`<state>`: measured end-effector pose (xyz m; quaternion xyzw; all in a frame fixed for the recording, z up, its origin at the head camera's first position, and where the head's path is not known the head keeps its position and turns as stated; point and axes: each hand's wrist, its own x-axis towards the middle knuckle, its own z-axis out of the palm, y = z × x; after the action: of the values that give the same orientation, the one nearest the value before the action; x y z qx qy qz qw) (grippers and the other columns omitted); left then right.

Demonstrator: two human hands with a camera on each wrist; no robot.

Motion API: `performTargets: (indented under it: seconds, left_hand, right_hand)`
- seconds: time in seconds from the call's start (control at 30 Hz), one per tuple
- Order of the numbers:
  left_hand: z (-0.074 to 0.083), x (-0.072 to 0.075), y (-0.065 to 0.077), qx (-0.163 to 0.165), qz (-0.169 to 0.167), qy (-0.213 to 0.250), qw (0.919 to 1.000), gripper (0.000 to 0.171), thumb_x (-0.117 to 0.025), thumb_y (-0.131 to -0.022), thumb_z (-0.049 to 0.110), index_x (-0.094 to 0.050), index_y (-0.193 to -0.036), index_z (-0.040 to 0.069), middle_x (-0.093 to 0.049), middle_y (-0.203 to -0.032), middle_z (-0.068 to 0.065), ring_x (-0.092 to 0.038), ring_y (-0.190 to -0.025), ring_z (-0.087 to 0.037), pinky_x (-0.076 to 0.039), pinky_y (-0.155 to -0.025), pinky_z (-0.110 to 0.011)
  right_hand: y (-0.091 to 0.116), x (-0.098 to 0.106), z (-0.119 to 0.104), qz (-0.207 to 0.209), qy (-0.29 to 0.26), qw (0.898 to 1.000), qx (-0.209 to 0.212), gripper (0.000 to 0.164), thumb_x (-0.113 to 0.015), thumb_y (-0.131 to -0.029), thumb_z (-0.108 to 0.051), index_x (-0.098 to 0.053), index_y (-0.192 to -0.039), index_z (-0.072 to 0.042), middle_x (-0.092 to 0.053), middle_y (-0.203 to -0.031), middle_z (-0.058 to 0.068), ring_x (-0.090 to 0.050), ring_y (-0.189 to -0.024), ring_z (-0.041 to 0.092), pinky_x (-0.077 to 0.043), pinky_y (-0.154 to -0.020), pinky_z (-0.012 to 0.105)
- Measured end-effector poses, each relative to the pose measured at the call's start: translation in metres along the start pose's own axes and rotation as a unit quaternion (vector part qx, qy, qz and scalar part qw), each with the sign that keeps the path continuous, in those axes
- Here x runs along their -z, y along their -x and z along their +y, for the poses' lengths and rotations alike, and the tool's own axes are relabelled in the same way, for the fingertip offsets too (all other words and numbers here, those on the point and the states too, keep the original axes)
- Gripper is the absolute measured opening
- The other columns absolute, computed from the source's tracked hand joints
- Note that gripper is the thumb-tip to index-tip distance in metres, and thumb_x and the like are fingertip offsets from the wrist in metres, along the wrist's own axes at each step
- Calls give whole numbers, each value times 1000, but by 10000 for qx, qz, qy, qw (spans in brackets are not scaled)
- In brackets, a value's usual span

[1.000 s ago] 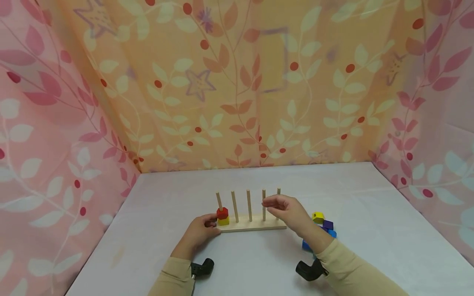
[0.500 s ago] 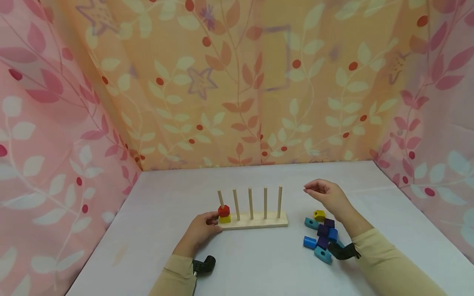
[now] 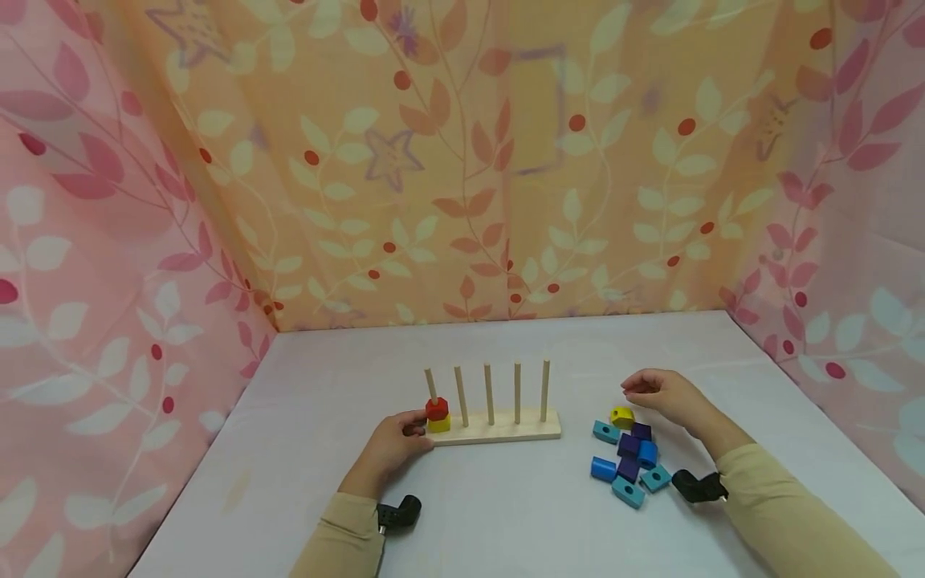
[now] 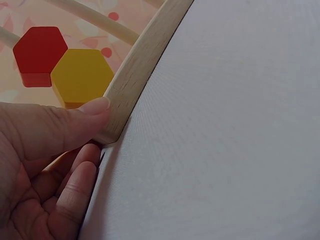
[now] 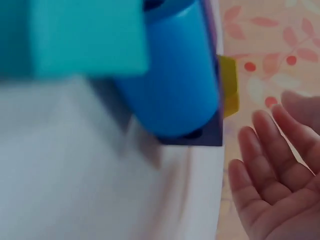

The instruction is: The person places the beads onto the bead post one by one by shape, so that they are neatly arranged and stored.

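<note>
A wooden peg stand (image 3: 499, 434) with a row of upright pegs stands on the table. On its leftmost peg a red hexagonal block (image 3: 437, 409) sits on top of a yellow hexagonal block (image 3: 439, 424). My left hand (image 3: 393, 446) grips the stand's left end; in the left wrist view the thumb (image 4: 93, 107) lies on the wooden edge, the other fingers curled by the corner. My right hand (image 3: 665, 393) holds nothing, its fingers loosely bent just beyond a loose yellow block (image 3: 621, 417). In the right wrist view its fingers (image 5: 270, 172) are spread apart.
Several loose blocks lie right of the stand: dark purple ones (image 3: 629, 446), a blue cylinder (image 3: 603, 469) and teal ones (image 3: 628, 492). Black wrist mounts (image 3: 699, 486) stick out from both sleeves. Patterned cloth (image 3: 462, 201) surrounds the white table (image 3: 506, 530) at the back and sides.
My right hand has moved from the right-hand pegs rightward, away from the stand, then lowered beside the loose yellow block. The left hand has stayed at the stand's end.
</note>
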<state>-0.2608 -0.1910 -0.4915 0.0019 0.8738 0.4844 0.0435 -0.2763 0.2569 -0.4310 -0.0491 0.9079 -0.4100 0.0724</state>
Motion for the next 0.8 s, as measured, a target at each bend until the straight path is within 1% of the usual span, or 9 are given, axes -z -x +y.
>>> performTargets:
  seconds: [0.07,0.17,0.27,0.37,0.53,0.8]
  left_hand:
    - [0,0,0,-18,-4,-16,10000,52,-78,-68,8,-62,-117,10,-63,-95,-4,-55,-89,-18,-43,-82,-38]
    - [-1,0,-1,-37,-2,-63,10000,52,-79,-68,9,-62,-118,10,-63,-95,-3,-55,-89,-17,-43,-82,-37]
    - [-2,0,-1,-39,6,-93,9999,52,-79,-68,9,-62,-118,10,-63,-94,-3,-54,-87,-17,-43,-82,-37]
    - [-1,0,0,-13,5,-105,9999,52,-78,-68,9,-62,-118,10,-62,-94,-3,-54,-86,-18,-43,-81,-38]
    - [-1,1,0,7,3,-123,9999,53,-79,-68,9,-62,-118,10,-62,-94,-3,-54,-87,-18,-43,-82,-39]
    - [-1,1,0,69,-4,-72,9999,54,-78,-68,10,-61,-120,11,-63,-96,-3,-54,-89,-18,-43,-84,-40]
  right_hand:
    - [-1,-2,3,-181,66,9998,-37,30,-62,-87,-22,-61,-111,-5,-63,-102,6,-57,-92,21,-47,-84,42]
    - [-3,-4,8,-448,80,9990,22,30,-64,-85,-22,-61,-109,-5,-63,-100,6,-58,-91,20,-46,-86,43]
    - [-4,-8,11,-632,106,9979,4,29,-67,-82,-21,-63,-106,-7,-64,-98,4,-57,-89,19,-46,-86,42]
    - [-4,-10,12,-790,243,9966,-18,28,-70,-80,-21,-64,-103,-8,-63,-98,4,-54,-88,19,-46,-85,42]
    - [-3,-12,13,-836,345,9959,-82,24,-72,-78,-20,-65,-98,-9,-62,-96,3,-51,-86,20,-46,-84,43]
    - [-3,-12,13,-795,457,9958,33,21,-70,-79,-20,-64,-95,-9,-61,-91,2,-51,-82,19,-47,-80,39]
